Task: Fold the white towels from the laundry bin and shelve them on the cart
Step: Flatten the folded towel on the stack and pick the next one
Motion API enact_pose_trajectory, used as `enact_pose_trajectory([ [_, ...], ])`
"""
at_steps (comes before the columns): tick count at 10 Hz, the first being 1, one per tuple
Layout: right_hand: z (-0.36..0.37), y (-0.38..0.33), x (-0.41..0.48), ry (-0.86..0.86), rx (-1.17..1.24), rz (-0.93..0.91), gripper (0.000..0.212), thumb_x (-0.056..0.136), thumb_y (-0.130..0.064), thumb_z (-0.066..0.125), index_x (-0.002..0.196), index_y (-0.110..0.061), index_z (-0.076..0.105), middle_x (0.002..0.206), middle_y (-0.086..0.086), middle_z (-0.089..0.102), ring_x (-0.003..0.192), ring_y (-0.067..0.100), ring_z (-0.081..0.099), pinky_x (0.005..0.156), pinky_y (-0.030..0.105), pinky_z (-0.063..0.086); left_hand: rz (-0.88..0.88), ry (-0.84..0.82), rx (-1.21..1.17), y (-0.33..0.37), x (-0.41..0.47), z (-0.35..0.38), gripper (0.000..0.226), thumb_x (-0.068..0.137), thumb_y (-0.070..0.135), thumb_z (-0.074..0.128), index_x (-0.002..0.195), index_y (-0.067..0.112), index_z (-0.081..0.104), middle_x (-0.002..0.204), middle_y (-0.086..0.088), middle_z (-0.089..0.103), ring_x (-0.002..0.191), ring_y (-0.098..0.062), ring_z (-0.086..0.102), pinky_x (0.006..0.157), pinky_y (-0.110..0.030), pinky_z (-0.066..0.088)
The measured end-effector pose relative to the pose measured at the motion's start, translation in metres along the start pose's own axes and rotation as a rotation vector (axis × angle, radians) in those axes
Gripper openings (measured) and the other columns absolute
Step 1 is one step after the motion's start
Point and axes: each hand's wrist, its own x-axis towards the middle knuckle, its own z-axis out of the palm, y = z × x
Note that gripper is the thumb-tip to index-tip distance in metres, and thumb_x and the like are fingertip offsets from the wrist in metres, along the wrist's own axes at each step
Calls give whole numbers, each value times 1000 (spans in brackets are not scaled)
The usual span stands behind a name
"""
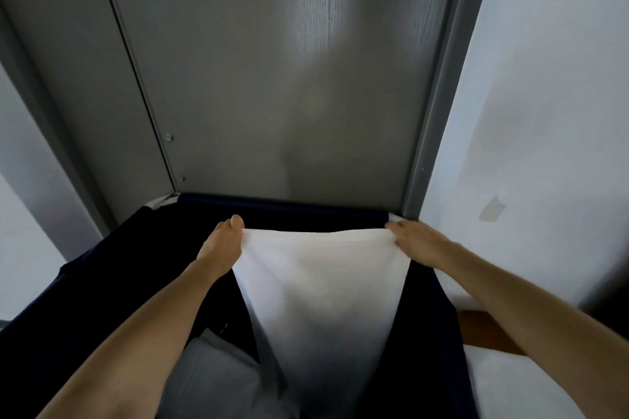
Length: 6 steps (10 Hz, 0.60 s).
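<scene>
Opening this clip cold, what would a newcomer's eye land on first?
The white towel, stretched out at centre frame, its top corners gripped by the left hand and the right hand, narrowing as it hangs down. Beneath it is the dark laundry bin, with more pale fabric at its lower left. A grey door fills the upper frame behind.

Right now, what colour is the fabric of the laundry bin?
The laundry bin is dark navy, almost black; head view shows it.
</scene>
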Motion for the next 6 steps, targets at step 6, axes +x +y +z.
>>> enact_pose_trajectory([
  [6, -87, 29, 31, 315, 224, 440, 22, 93, -4, 45, 112, -1, 57, 117, 16, 55, 105, 39, 55, 86, 38, 44, 42, 244, 284, 55, 45, -57, 25, 92, 3, 38, 116, 8, 47, 120, -12, 50, 105, -36, 55, 69, -41, 40],
])
